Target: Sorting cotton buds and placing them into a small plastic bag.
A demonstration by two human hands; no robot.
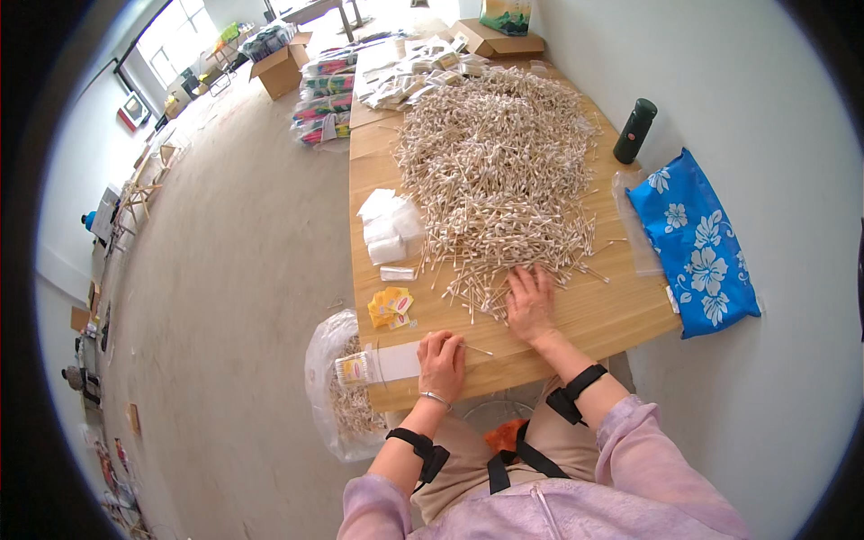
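Note:
A large heap of cotton swabs (504, 171) covers the middle of the wooden table (621, 297). My right hand (531, 306) reaches into the heap's near edge, fingers stretched out and touching swabs. Near the front edge my left hand (441, 363) is closed, its fingers curled down; what they hold is hidden. A single swab (479, 349) lies beside its fingertips. Left of that hand, a white strip (398, 362) runs toward a small clear pack of swabs (355, 369) with a yellow label, at the table's left edge.
Yellow-and-white cards (391, 307), a stack of clear small bags (389, 225) and many filled packs (418, 72) lie along the left. A blue flowered pouch (702, 247) and dark bottle (635, 131) stand by the right wall. A plastic bag of swabs (333, 396) sits below the left edge.

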